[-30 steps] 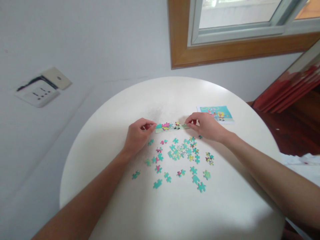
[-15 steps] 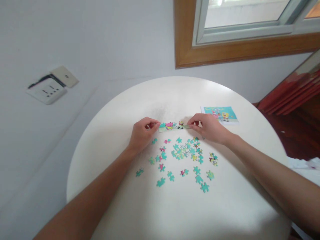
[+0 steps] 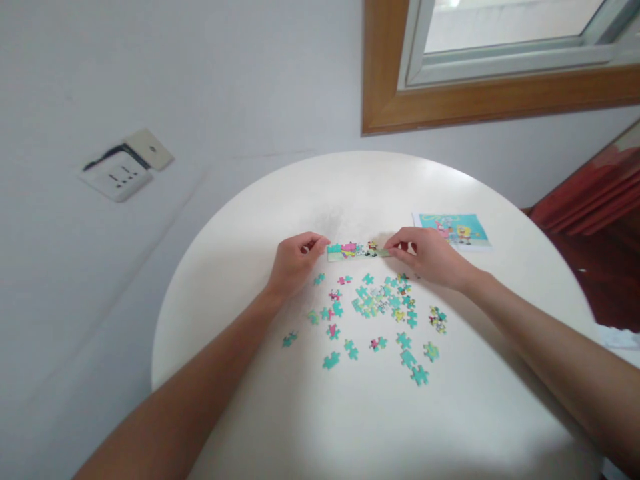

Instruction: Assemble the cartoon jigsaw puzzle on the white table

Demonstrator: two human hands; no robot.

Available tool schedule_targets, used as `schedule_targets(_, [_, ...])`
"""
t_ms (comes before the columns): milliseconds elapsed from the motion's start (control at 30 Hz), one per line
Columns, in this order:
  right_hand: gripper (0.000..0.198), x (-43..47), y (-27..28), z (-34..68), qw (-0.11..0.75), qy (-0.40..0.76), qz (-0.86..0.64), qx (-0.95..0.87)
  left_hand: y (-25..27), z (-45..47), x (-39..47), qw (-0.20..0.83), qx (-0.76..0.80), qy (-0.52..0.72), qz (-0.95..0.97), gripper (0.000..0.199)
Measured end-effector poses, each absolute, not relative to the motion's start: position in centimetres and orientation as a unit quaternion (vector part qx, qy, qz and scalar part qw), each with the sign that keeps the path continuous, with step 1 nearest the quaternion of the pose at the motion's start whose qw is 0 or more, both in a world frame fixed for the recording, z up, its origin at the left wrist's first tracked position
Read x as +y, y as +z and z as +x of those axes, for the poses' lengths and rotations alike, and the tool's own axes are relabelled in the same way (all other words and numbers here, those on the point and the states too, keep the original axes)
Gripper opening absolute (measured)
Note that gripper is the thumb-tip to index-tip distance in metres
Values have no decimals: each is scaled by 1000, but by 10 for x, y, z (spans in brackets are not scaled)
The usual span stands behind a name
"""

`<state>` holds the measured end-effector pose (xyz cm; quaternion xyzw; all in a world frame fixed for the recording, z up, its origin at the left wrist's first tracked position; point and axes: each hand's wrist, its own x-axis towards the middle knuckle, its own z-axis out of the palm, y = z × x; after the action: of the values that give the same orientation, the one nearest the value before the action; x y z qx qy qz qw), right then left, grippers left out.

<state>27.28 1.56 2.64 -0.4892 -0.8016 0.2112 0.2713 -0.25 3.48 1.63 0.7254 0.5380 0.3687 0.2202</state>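
A joined strip of jigsaw puzzle pieces (image 3: 353, 251), with pink, yellow and green cartoon figures, lies between my two hands. My left hand (image 3: 297, 260) pinches the strip's left end between thumb and forefinger. At the other end, my right hand (image 3: 425, 253) has its thumb and fingertips closed on the right edge. Nearer to me, loose puzzle pieces (image 3: 373, 303) are scattered, mostly teal, some with pink or yellow print. A printed reference picture (image 3: 475, 230) of the cartoon figures lies behind my right hand, which covers its lower left part.
All of this rests on a round white table (image 3: 280, 427). Behind it stand a white wall with a socket (image 3: 120, 175) and a wood-framed window (image 3: 385, 80). A red curtain (image 3: 590, 193) hangs at the right.
The whole view has shifted, so everything sits a little farther right in the picture. Both hands keep their hold on the strip's ends, and the loose pieces lie as before.
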Motion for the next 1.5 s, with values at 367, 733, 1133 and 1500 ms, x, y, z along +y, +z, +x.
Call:
schedule_targets(367, [20, 16, 23, 273, 280, 208, -491, -798, 19, -4, 33, 234, 521, 381, 727, 32])
schedule_targets(733, [19, 14, 22, 273, 279, 197, -497, -798, 21, -7, 33, 216, 529, 390, 722, 38])
schedule_targets(1133, [18, 13, 28, 274, 281, 163, -507, -798, 18, -4, 30, 213, 548, 358, 725, 45])
schedule_targets(1500, [20, 14, 26, 275, 274, 171, -514, -795, 20, -7, 31, 232, 533, 335, 742, 46])
